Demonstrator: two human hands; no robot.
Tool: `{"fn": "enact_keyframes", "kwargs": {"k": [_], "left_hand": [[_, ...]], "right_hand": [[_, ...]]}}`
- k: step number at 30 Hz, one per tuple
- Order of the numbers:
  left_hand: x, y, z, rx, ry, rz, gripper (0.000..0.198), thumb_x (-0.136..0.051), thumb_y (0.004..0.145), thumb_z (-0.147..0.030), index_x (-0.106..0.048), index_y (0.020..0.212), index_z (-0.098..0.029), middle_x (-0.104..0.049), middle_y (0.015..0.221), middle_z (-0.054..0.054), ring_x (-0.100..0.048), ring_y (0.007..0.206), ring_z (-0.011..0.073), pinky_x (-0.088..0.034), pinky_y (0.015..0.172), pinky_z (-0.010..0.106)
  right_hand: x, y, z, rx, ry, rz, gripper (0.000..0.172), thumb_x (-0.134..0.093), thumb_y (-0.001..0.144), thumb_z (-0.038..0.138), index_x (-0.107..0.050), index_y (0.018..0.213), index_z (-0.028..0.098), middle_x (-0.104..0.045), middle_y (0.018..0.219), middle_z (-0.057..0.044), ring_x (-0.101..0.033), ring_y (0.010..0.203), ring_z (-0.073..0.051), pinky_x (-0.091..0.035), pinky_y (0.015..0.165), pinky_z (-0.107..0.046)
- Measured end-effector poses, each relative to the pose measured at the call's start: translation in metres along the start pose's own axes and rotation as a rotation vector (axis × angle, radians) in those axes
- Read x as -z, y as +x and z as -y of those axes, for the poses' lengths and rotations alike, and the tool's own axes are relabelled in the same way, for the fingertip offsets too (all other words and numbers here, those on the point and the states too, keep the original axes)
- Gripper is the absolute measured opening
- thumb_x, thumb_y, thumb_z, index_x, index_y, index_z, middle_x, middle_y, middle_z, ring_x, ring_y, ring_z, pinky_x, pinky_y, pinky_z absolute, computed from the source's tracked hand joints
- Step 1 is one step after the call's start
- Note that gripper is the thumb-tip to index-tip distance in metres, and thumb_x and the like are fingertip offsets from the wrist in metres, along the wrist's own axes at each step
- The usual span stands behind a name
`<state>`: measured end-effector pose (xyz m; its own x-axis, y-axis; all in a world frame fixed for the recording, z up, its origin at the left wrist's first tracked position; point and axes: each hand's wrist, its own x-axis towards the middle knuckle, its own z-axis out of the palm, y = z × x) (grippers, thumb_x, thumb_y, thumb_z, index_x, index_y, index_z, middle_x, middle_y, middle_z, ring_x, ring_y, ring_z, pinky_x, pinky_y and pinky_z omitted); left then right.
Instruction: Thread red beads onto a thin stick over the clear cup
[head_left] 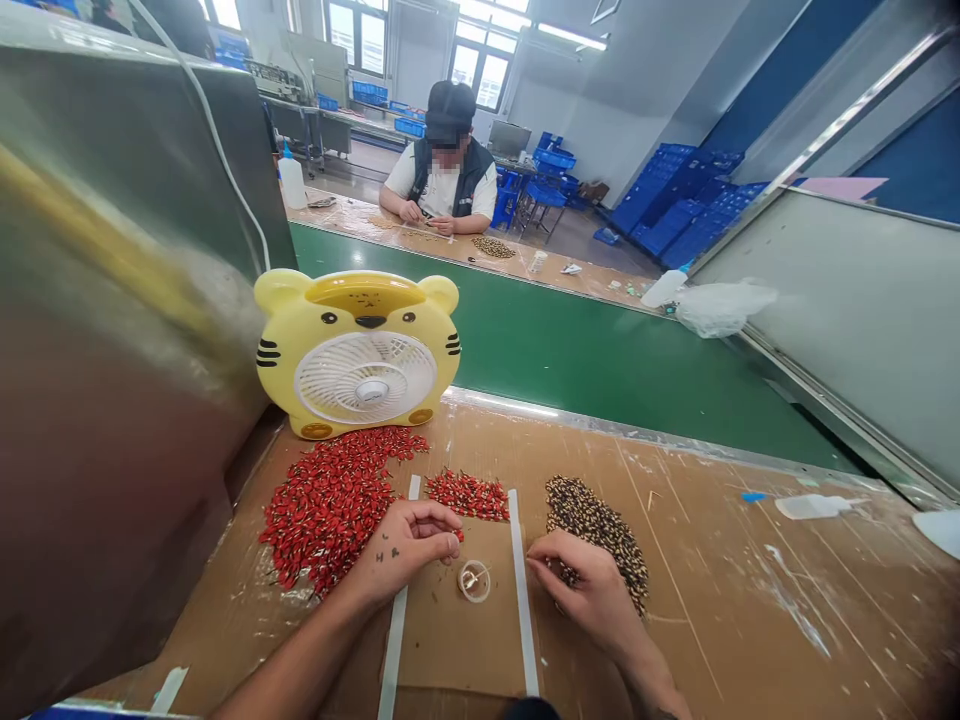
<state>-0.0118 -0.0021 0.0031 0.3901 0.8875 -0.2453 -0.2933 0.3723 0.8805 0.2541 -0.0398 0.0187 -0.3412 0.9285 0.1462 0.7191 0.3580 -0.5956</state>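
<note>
My left hand point(411, 543) pinches a small red piece point(460, 536) between thumb and fingertips, above the cardboard work area. To its left spreads a large heap of small red pieces with pale tips point(330, 500), and a smaller group of red pieces point(469, 495) lies just beyond the fingers. Between both hands stands a small round clear cup point(474, 581) with a thin stick resting in it. My right hand point(581, 580) is closed in a pinch near a pile of small black-and-cream pieces point(596, 525); what its fingertips hold is too small to tell.
A yellow tiger-faced fan point(360, 350) stands behind the red heap, beside a metal housing point(135, 300). White tape strips point(523, 590) border the work area. Beyond runs a green conveyor belt point(570, 345), with a seated person point(442, 175) across it. A squeeze bottle point(814, 507) lies right.
</note>
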Motion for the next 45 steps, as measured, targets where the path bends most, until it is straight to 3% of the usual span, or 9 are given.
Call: {"fn": "enact_keyframes", "kwargs": {"k": [5, 11, 17, 26, 45], "left_hand": [[-0.003, 0.000, 0.000, -0.005, 0.019, -0.069, 0.016, -0.079, 0.063, -0.016, -0.072, 0.076, -0.012, -0.069, 0.061, 0.001, -0.060, 0.056, 0.0113, -0.048, 0.059, 0.022], [0.000, 0.000, -0.001, -0.087, 0.135, -0.107, 0.011, -0.077, 0.067, -0.018, -0.074, 0.076, -0.013, -0.070, 0.068, 0.002, -0.061, 0.062, 0.0129, -0.048, 0.063, 0.022], [0.000, -0.002, 0.001, -0.174, 0.332, -0.144, 0.007, -0.069, 0.075, -0.017, -0.075, 0.078, -0.014, -0.071, 0.074, 0.004, -0.062, 0.066, 0.0146, -0.048, 0.064, 0.022], [-0.001, -0.004, -0.007, -0.260, 0.539, -0.158, 0.013, -0.064, 0.076, -0.011, -0.076, 0.078, -0.016, -0.072, 0.075, 0.005, -0.064, 0.068, 0.0156, -0.049, 0.065, 0.021], [0.000, -0.004, -0.003, -0.264, 0.517, -0.176, 0.010, -0.068, 0.077, -0.016, -0.077, 0.079, -0.018, -0.074, 0.079, 0.006, -0.066, 0.071, 0.0172, -0.050, 0.066, 0.023]], "right_hand": [[-0.019, 0.029, 0.029, 0.100, 0.295, -0.117, 0.010, -0.063, 0.091, 0.019, -0.072, 0.090, 0.023, -0.073, 0.085, -0.003, -0.068, 0.081, -0.017, -0.052, 0.074, -0.027], [-0.038, 0.055, 0.051, 0.126, 0.358, -0.131, 0.010, -0.062, 0.090, 0.015, -0.068, 0.085, 0.021, -0.072, 0.081, -0.002, -0.066, 0.076, -0.017, -0.052, 0.072, -0.027], [-0.041, 0.056, 0.049, 0.049, 0.364, -0.084, 0.012, -0.060, 0.091, 0.020, -0.066, 0.081, 0.021, -0.072, 0.079, -0.003, -0.067, 0.074, -0.017, -0.052, 0.070, -0.028], [-0.044, 0.054, 0.047, 0.046, 0.367, -0.092, 0.011, -0.060, 0.091, 0.019, -0.067, 0.082, 0.021, -0.072, 0.080, -0.003, -0.067, 0.074, -0.017, -0.052, 0.070, -0.027], [-0.050, 0.051, 0.044, -0.076, 0.385, -0.094, 0.010, -0.063, 0.091, 0.027, -0.070, 0.087, 0.022, -0.074, 0.084, -0.003, -0.068, 0.076, -0.017, -0.053, 0.072, -0.026]]}}
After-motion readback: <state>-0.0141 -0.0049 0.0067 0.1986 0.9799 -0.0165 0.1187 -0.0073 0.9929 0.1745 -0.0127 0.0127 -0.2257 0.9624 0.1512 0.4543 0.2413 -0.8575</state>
